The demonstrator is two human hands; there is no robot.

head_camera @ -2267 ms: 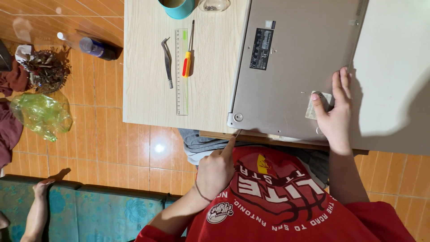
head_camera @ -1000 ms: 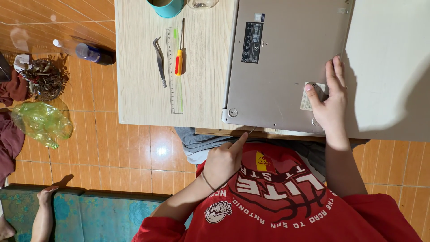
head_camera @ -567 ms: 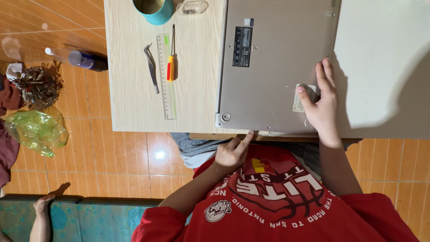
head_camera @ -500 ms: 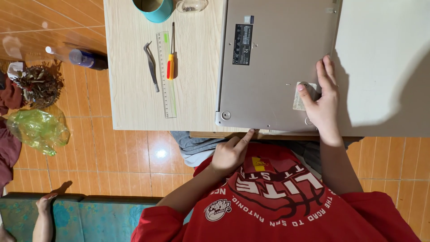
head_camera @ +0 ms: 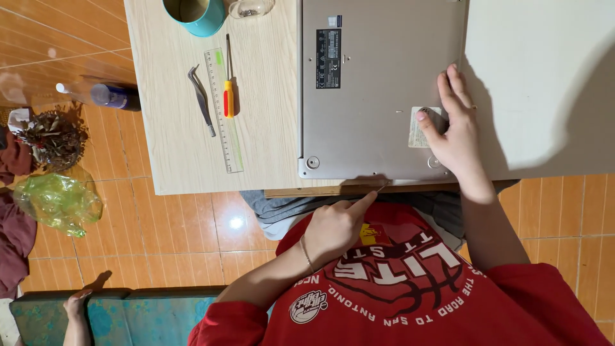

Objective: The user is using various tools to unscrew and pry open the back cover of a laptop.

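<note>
A silver laptop lies bottom side up on a light wooden table. My right hand rests flat on its base, thumb on a pale sticker near the front right corner. My left hand is below the table edge, closed on a thin metal tool whose tip touches the laptop's front edge. I wear a red printed shirt.
Left of the laptop lie a clear ruler, a red and yellow screwdriver and tweezers. A teal cup and a glass stand at the far edge. Another person's hand rests on a teal mat at the lower left.
My left hand has moved right along the laptop's front edge with the thin tool. My right hand has stayed on the base. The view has shifted a little.
</note>
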